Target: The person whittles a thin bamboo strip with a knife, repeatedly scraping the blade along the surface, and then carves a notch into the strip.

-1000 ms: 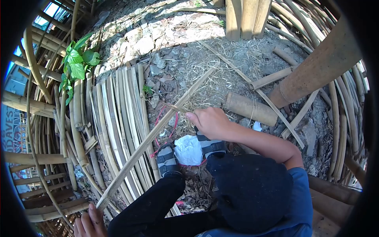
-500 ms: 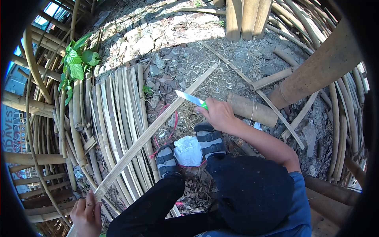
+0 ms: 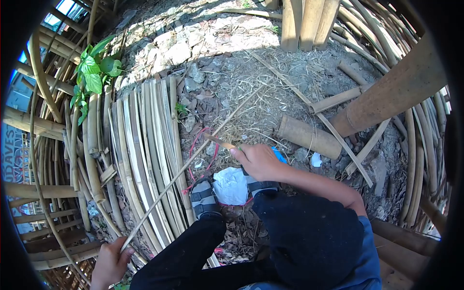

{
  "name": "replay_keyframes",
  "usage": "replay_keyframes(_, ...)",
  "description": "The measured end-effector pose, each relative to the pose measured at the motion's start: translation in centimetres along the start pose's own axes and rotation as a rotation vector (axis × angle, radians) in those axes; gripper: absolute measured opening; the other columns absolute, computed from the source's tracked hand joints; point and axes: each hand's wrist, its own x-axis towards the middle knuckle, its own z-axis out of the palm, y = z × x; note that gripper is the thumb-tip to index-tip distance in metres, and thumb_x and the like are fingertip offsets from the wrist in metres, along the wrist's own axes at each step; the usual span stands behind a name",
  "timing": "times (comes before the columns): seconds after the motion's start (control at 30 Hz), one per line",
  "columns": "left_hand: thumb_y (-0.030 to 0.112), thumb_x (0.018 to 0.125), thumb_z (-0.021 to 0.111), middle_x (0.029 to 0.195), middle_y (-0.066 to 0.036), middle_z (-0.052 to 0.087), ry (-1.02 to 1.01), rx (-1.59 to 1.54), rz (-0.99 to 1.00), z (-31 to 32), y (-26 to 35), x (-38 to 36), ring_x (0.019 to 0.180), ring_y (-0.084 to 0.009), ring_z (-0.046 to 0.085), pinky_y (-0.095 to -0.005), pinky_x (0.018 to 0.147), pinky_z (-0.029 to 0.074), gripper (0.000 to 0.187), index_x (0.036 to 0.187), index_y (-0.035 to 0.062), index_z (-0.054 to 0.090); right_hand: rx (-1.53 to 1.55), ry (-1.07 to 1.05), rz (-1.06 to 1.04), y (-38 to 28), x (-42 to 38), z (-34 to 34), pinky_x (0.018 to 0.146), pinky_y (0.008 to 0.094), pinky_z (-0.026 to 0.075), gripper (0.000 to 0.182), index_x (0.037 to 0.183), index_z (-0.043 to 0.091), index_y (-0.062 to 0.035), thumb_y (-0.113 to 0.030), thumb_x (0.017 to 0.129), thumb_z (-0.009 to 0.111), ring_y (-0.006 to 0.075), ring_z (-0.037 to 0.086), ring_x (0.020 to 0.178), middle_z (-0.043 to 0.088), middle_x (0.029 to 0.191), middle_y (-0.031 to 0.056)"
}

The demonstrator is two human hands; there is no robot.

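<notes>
My left hand [image 3: 112, 263] pinches the near end of a long bamboo strip [image 3: 164, 191], which slants up and away to the right. The strip shows its narrow edge. My right hand [image 3: 261, 162] is closed around the green handle of a knife [image 3: 221, 141], its fingers hiding most of the handle. The blade points left, its tip overlapping the strip around mid-length. Just below the knife, a crumpled white bag [image 3: 231, 186] lies on the ground between my sandalled feet [image 3: 205, 195].
A row of split bamboo strips [image 3: 150, 145] lies to the left. A cut bamboo section [image 3: 309, 137] and thin slats [image 3: 338, 140] rest on the right near a thick bamboo post [image 3: 386, 89]. A leafy plant [image 3: 92, 70] grows at upper left; shavings and stones cover the ground.
The strip has turned from its broad face to its narrow edge. My right hand and the knife have moved down and slightly left along it.
</notes>
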Motion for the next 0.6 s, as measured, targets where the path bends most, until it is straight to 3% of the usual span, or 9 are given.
replay_keyframes(0.03,0.022,0.096,0.062,0.056,-0.014,0.054,0.011,0.006,0.0,0.2,0.1,0.0,0.05,-0.0203,0.051,-0.0362,0.054,0.042,0.029,0.086,-0.0054,0.062,0.001,-0.021,-0.059,-0.6,-0.3,0.8,0.065,0.0558,0.048,0.054,0.087,0.061,0.0017,-0.044,0.104,0.039,0.0445,0.063,0.063,0.061,0.063,0.0215)
replay_keyframes(0.13,0.029,0.103,0.05,0.055,-0.013,0.054,-0.081,-0.035,-0.074,0.2,0.0,-0.2,0.05,-0.0208,0.052,-0.0367,0.054,0.043,0.036,0.096,-0.0043,0.065,-0.044,-0.021,-0.124,-1.0,-0.1,1.8,0.064,0.0556,0.05,0.055,0.083,0.062,0.0022,-0.043,0.104,0.039,0.0448,0.064,0.063,0.062,0.064,0.0235)
replay_keyframes(0.23,0.029,0.105,0.045,0.056,-0.013,0.054,-0.083,-0.11,-0.117,0.5,0.9,-0.7,0.05,-0.0244,0.054,-0.0373,0.055,0.044,0.039,0.101,-0.0033,0.067,-0.095,0.2,0.04,2.5,3.7,2.0,0.064,0.055,0.052,0.059,0.081,0.064,0.0028,-0.045,0.104,0.038,0.0454,0.065,0.065,0.064,0.066,0.0251)
replay_keyframes(0.47,0.031,0.105,0.044,0.056,-0.013,0.055,-0.041,-0.01,-0.103,0.6,1.5,-1.1,0.052,-0.026,0.057,-0.0388,0.055,0.044,0.041,0.097,-0.0032,0.066,-0.006,-0.006,-0.164,-1.8,0.3,2.5,0.066,0.0553,0.052,0.054,0.084,0.063,0.0016,-0.041,0.105,0.037,0.0462,0.065,0.068,0.063,0.068,0.0255)
replay_keyframes(0.6,0.031,0.106,0.043,0.058,-0.014,0.056,-0.052,-0.014,-0.098,1.1,1.9,-1.8,0.053,-0.0271,0.057,-0.0404,0.057,0.045,0.042,0.092,-0.0037,0.062,-0.158,0.138,-0.004,2.2,4.0,1.3,0.065,0.0544,0.053,0.058,0.086,0.066,0.0028,-0.043,0.105,0.036,0.0445,0.067,0.066,0.065,0.067,0.025)
